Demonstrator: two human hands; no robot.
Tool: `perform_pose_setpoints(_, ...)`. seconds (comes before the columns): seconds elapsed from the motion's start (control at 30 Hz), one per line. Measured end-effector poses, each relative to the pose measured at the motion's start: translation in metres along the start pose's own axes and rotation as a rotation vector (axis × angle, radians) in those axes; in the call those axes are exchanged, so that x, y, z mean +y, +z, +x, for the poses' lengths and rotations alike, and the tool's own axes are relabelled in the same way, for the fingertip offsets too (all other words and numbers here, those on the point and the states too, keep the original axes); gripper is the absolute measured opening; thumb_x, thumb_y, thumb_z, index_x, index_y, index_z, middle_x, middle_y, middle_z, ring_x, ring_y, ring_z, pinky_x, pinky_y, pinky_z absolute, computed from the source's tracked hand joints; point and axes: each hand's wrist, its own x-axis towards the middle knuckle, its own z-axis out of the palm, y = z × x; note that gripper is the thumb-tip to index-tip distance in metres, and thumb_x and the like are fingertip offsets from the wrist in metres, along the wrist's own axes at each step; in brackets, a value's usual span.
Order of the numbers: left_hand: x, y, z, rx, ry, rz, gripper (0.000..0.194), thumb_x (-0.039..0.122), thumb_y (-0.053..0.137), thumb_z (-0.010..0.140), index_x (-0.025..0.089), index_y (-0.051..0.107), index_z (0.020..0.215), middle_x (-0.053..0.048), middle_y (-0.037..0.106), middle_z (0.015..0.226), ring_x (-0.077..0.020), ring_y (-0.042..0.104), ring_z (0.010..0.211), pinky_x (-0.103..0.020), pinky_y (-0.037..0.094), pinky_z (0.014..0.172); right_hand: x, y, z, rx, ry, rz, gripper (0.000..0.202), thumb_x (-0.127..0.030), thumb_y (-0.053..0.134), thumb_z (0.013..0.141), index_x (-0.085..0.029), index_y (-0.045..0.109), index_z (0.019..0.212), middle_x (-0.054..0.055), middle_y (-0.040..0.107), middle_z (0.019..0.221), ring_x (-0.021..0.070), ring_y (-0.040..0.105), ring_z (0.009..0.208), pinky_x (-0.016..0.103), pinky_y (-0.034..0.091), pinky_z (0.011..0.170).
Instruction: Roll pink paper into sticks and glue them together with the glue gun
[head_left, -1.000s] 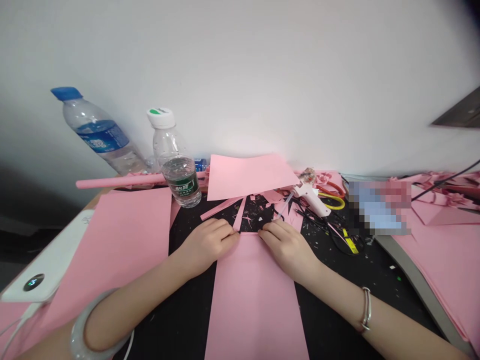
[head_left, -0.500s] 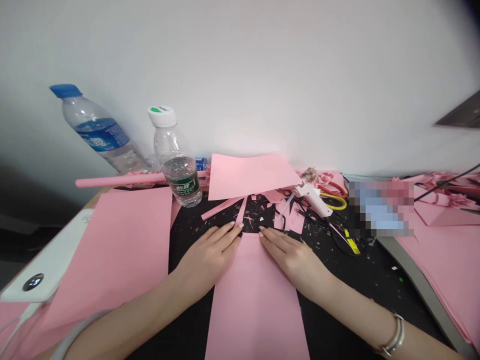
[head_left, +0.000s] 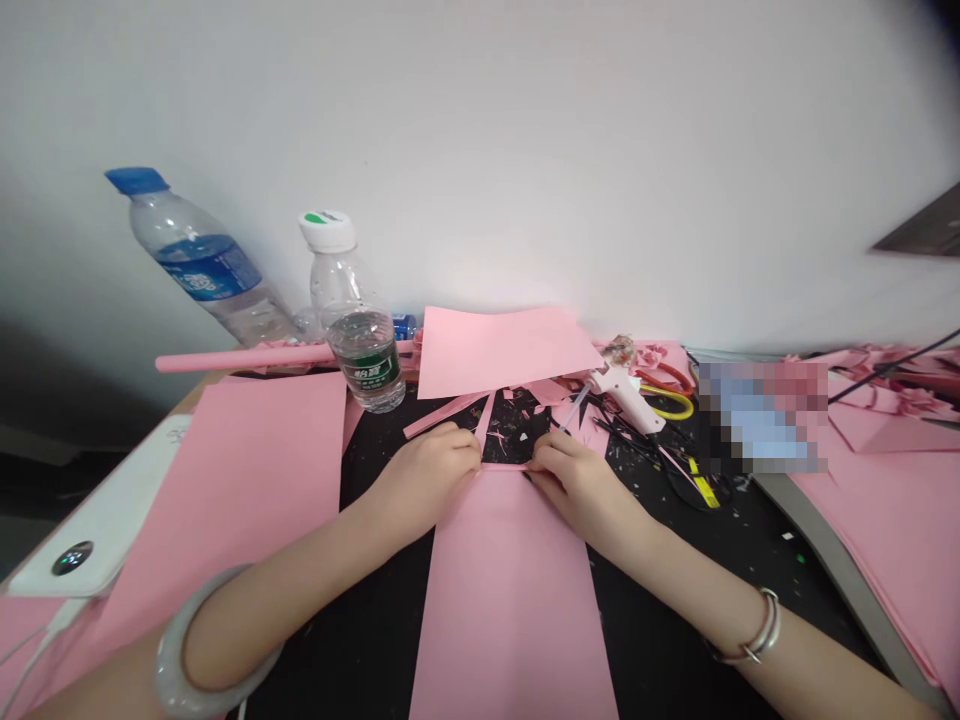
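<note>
A long pink paper strip lies upright in the view on the black surface, with a narrow fold along its far edge. My left hand pinches the far left corner of that edge, fingers curled. At the far right corner, my right hand grips the same edge between bent fingers and thumb. Just beyond the hands are thin pink offcuts and a white glue gun. Another pink sheet lies behind them, near the wall.
A clear bottle and a blue-capped bottle stand at the back left. A white power bank and a pink sheet lie left. Yellow-handled scissors, cables and more pink paper are on the right.
Both hands have gone from lying flat with fingers stretched to curled fingers pinching the strip's far edge. The left forearm has shifted, so its pale bangle now shows fully.
</note>
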Motion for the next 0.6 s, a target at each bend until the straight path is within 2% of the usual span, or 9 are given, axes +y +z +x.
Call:
perform_pose_setpoints(0.13, -0.009, 0.0, 0.006, -0.011, -0.071, -0.137, 0.018, 0.007, 0.054, 0.081, 0.017, 0.065, 0.069, 0.0, 0.063, 0.075, -0.0123, 0.059, 0.07, -0.024, 0.048, 0.067, 0.006, -0.001, 0.008, 0.002, 0.045, 0.04, 0.014, -0.002, 0.056, 0.075, -0.016, 0.059, 0.075, 0.003, 0.057, 0.075, 0.014, 0.056, 0.067, 0.024, 0.047, 0.058)
perform_pose_setpoints(0.23, -0.011, 0.0, 0.008, -0.005, -0.081, -0.163, 0.012, 0.008, 0.058, 0.079, 0.016, 0.066, 0.077, 0.001, 0.063, 0.074, -0.0112, 0.058, 0.066, -0.022, 0.047, 0.062, 0.008, -0.001, 0.009, -0.005, 0.073, 0.059, 0.017, 0.0, 0.058, 0.071, -0.016, 0.061, 0.077, 0.001, 0.058, 0.073, 0.0118, 0.054, 0.061, 0.022, 0.044, 0.053)
perform_pose_setpoints(0.43, -0.012, 0.004, 0.003, 0.013, -0.093, -0.259, 0.013, 0.011, 0.06, 0.079, 0.018, 0.07, 0.086, -0.002, 0.065, 0.085, -0.0135, 0.061, 0.079, -0.025, 0.049, 0.074, 0.005, -0.002, 0.007, -0.02, 0.102, 0.089, 0.016, 0.0, 0.058, 0.071, -0.016, 0.061, 0.072, 0.001, 0.057, 0.073, 0.0105, 0.052, 0.058, 0.021, 0.042, 0.05)
perform_pose_setpoints(0.6, -0.013, 0.011, -0.003, 0.057, -0.092, -0.262, 0.016, 0.01, 0.056, 0.082, 0.018, 0.069, 0.087, -0.002, 0.063, 0.09, -0.0133, 0.06, 0.081, -0.026, 0.049, 0.078, 0.003, 0.0, 0.003, -0.004, 0.103, 0.095, 0.014, -0.003, 0.057, 0.075, -0.017, 0.058, 0.074, 0.002, 0.058, 0.076, 0.0133, 0.055, 0.067, 0.023, 0.045, 0.057)
